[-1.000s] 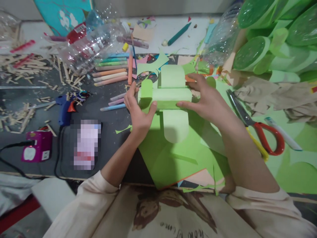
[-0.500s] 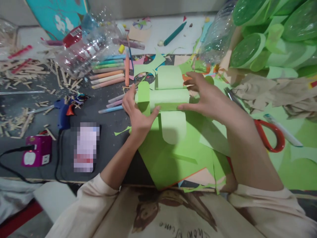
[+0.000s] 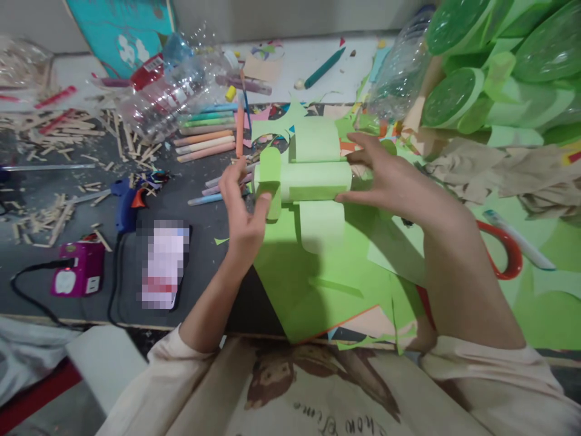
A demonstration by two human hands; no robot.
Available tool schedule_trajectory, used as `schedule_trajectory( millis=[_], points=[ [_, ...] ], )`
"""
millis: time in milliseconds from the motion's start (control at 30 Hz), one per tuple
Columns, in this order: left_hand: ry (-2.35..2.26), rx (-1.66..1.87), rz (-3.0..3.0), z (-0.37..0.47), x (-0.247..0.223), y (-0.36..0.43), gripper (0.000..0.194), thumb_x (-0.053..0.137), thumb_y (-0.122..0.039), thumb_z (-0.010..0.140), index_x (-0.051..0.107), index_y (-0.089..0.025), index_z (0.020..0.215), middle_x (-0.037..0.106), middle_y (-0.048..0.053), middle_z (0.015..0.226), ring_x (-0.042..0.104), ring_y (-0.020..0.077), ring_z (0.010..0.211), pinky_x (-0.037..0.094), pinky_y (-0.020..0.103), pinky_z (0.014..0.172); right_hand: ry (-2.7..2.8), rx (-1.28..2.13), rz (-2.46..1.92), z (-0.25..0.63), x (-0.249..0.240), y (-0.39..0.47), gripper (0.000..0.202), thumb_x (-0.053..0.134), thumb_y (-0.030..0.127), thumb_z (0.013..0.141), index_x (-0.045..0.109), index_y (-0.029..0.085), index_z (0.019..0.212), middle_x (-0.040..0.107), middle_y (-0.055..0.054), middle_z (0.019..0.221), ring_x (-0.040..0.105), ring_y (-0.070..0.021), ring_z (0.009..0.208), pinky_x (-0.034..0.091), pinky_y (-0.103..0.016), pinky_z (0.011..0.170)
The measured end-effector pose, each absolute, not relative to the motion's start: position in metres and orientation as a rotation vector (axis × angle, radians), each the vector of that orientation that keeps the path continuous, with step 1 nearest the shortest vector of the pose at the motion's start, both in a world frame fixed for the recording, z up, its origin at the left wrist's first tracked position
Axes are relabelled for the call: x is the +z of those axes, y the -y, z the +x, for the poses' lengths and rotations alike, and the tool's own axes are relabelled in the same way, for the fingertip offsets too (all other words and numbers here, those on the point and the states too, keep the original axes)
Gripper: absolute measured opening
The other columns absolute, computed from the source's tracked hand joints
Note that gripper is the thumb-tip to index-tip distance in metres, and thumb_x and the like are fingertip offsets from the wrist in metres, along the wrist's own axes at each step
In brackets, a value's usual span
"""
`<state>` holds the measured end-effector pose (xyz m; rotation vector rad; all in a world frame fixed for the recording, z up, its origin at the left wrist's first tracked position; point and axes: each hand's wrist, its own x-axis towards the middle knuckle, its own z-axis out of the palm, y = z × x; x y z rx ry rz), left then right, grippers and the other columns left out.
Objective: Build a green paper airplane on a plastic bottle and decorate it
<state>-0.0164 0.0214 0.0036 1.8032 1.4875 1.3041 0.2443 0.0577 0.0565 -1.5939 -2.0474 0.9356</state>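
Observation:
A light green paper model (image 3: 313, 177) lies over green sheets (image 3: 290, 278) in the middle of the head view. It has a rolled body, a flap above and below it, and a darker green rounded strip (image 3: 270, 163) across its left end. My left hand (image 3: 245, 212) grips that left end, thumb on the strip and fingers behind. At the right end my right hand (image 3: 385, 181) holds the model with its thumb at the lower edge and its other fingers spread above.
A blue glue gun (image 3: 126, 209), a phone (image 3: 166, 266) and a purple box (image 3: 78, 269) are at left, below scattered sticks and markers. Red-handled scissors (image 3: 511, 251) and crumpled brown paper (image 3: 476, 169) lie right. Plastic bottles (image 3: 181, 91) stand behind.
My left thumb has moved left from the body's lower edge onto the darker strip. My right hand keeps its hold. The view has shifted slightly.

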Motion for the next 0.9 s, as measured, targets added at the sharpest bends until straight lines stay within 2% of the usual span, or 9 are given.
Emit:
schedule_trajectory(
  millis=[67, 167, 300, 400, 500, 600, 733, 833, 900],
  points=[
    [-1.502, 1.303, 1.755, -0.034, 0.012, -0.019, 0.048, 0.048, -0.056, 0.097, 0.046, -0.034, 0.14, 0.046, 0.007, 0.144, 0.046, 0.0294, 0.136, 0.044, 0.048, 0.112, 2.028, 0.879, -1.623, 0.246, 0.058, -0.057, 0.092, 0.086, 0.034, 0.068, 0.041, 0.024, 0.147, 0.065, -0.017, 0.132, 0.062, -0.0437, 0.122, 0.056, -0.057, 0.092],
    [-1.562, 1.285, 1.755, -0.067, 0.013, -0.019, 0.045, 0.054, -0.057, 0.094, 0.055, -0.034, 0.132, 0.051, 0.006, 0.139, 0.051, 0.0309, 0.13, 0.045, 0.049, 0.11, 1.998, 0.762, -1.567, 0.248, 0.053, -0.06, 0.085, 0.083, 0.037, 0.072, 0.04, 0.026, 0.145, 0.063, -0.016, 0.134, 0.06, -0.0428, 0.125, 0.051, -0.058, 0.099],
    [-1.676, 0.936, 1.913, -0.087, 0.004, -0.016, 0.045, 0.064, -0.053, 0.086, 0.063, -0.028, 0.123, 0.058, 0.009, 0.132, 0.049, 0.0382, 0.13, 0.035, 0.058, 0.116, 1.991, 0.586, -1.495, 0.248, 0.039, -0.067, 0.074, 0.077, 0.04, 0.08, 0.039, 0.028, 0.143, 0.057, -0.015, 0.141, 0.053, -0.0383, 0.132, 0.044, -0.057, 0.109],
    [-1.895, 0.659, 2.056, -0.078, 0.008, -0.009, 0.042, 0.049, -0.039, 0.092, 0.058, -0.02, 0.128, 0.052, 0.014, 0.144, 0.046, 0.0382, 0.135, 0.032, 0.06, 0.116, 2.036, 0.484, -1.523, 0.246, 0.029, -0.071, 0.08, 0.077, 0.042, 0.079, 0.034, 0.021, 0.144, 0.053, -0.017, 0.142, 0.051, -0.0385, 0.132, 0.042, -0.065, 0.109],
    [-1.926, 0.538, 2.15, -0.068, 0.019, -0.005, 0.04, 0.04, -0.029, 0.094, 0.057, -0.018, 0.128, 0.058, 0.015, 0.139, 0.053, 0.0328, 0.13, 0.039, 0.055, 0.113, 2.084, 0.418, -1.522, 0.245, 0.026, -0.072, 0.08, 0.076, 0.043, 0.081, 0.032, 0.02, 0.144, 0.053, -0.019, 0.142, 0.05, -0.0376, 0.133, 0.038, -0.065, 0.112],
    [-1.908, 0.509, 2.185, -0.067, 0.029, -0.008, 0.038, 0.037, -0.025, 0.095, 0.055, -0.018, 0.128, 0.062, 0.011, 0.133, 0.056, 0.0295, 0.127, 0.044, 0.051, 0.109, 2.107, 0.392, -1.488, 0.247, 0.028, -0.07, 0.082, 0.075, 0.049, 0.08, 0.031, 0.024, 0.146, 0.05, -0.018, 0.145, 0.045, -0.039, 0.138, 0.032, -0.066, 0.116],
    [-1.995, 0.436, 2.181, -0.07, 0.035, -0.016, 0.04, 0.04, -0.02, 0.092, 0.055, -0.018, 0.129, 0.062, 0.01, 0.13, 0.056, 0.031, 0.126, 0.045, 0.052, 0.108, 2.076, 0.42, -1.485, 0.254, 0.034, -0.066, 0.079, 0.07, 0.058, 0.082, 0.034, 0.03, 0.147, 0.045, -0.015, 0.151, 0.037, -0.0407, 0.145, 0.029, -0.068, 0.118],
    [-2.013, 0.376, 2.204, -0.067, 0.038, -0.021, 0.044, 0.04, -0.015, 0.088, 0.056, -0.016, 0.129, 0.062, 0.012, 0.13, 0.056, 0.0327, 0.125, 0.046, 0.052, 0.105, 2.052, 0.38, -1.506, 0.257, 0.039, -0.058, 0.074, 0.066, 0.056, 0.085, 0.036, 0.028, 0.147, 0.043, -0.016, 0.152, 0.03, -0.0423, 0.149, 0.024, -0.071, 0.119],
    [-2.011, 0.312, 2.221, -0.063, 0.041, -0.024, 0.042, 0.039, -0.016, 0.088, 0.057, -0.013, 0.126, 0.063, 0.015, 0.127, 0.058, 0.0352, 0.121, 0.048, 0.053, 0.101, 2.026, 0.319, -1.481, 0.255, 0.042, -0.048, 0.065, 0.064, 0.051, 0.089, 0.039, 0.031, 0.145, 0.045, -0.015, 0.151, 0.03, -0.0401, 0.15, 0.022, -0.069, 0.121]
  ],
)
